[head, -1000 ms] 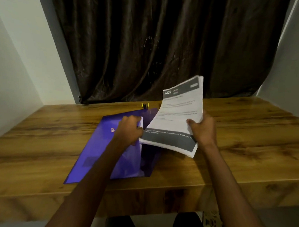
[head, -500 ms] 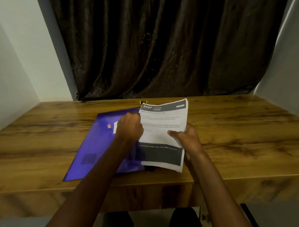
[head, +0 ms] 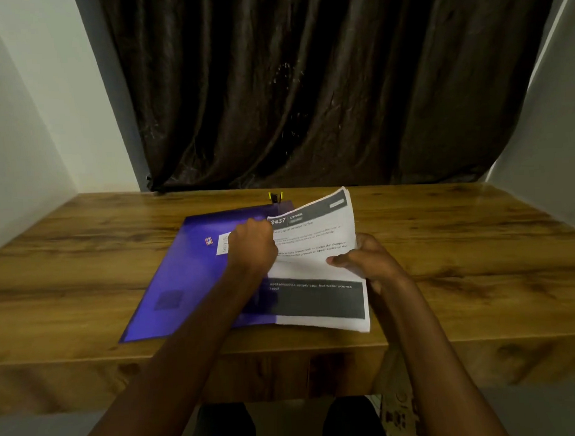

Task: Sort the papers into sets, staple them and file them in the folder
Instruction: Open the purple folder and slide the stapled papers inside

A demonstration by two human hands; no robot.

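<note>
Head view, one frame. Purple folder [head: 183, 271] lies flat on the wooden bench [head: 462, 259], angled, its near-left corner close to the bench's front edge. Small white label and a red-and-blue sticker on its cover.

Stack of papers [head: 318, 269] sits at the folder's right side, overlapping the folder's right edge; whether it's inside or just on top can't be told. Top sheet reads "2437 KITCHEN", dark header band, dark block across the lower part. Far end of the stack is lifted and bowed, near end low by the bench's front edge.

Left hand [head: 252, 244]: fist-like grip, fingers curled at the stack's left edge near the header; what exactly it clamps on is hidden behind the knuckles, so can't tell.

Right hand [head: 367, 263]: grip closed on the stack's right edge, thumb on the top sheet, fingers underneath.

Small black-and-yellow object [head: 275, 197], too small to identify for sure, stands just behind the folder's far edge. Dark curtain [head: 306, 85] behind the bench.
</note>
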